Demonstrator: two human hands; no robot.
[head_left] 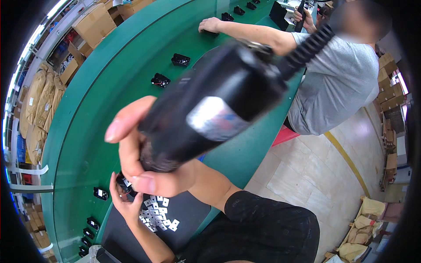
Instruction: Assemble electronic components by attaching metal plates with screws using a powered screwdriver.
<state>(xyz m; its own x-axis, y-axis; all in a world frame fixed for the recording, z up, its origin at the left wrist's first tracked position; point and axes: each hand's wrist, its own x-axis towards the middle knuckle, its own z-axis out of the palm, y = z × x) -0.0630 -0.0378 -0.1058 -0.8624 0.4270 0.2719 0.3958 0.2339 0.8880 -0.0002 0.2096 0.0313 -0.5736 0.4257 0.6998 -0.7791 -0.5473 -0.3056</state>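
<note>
Your right hand [169, 182] grips the black corded tool [206, 109] above the worktop [98, 131], its long axis running near-left to far-right. Your left hand [129, 208], to its near-left, cups a dark housing [124, 180].

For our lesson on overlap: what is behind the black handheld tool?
Past the edges of the black handheld tool show the green bench and a co-worker's grey shirt; what the tool covers cannot be seen.

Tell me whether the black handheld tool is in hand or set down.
In hand: the right hand has its fingers wrapped around the end of the black handheld tool opposite its ribbed sleeve.
</note>
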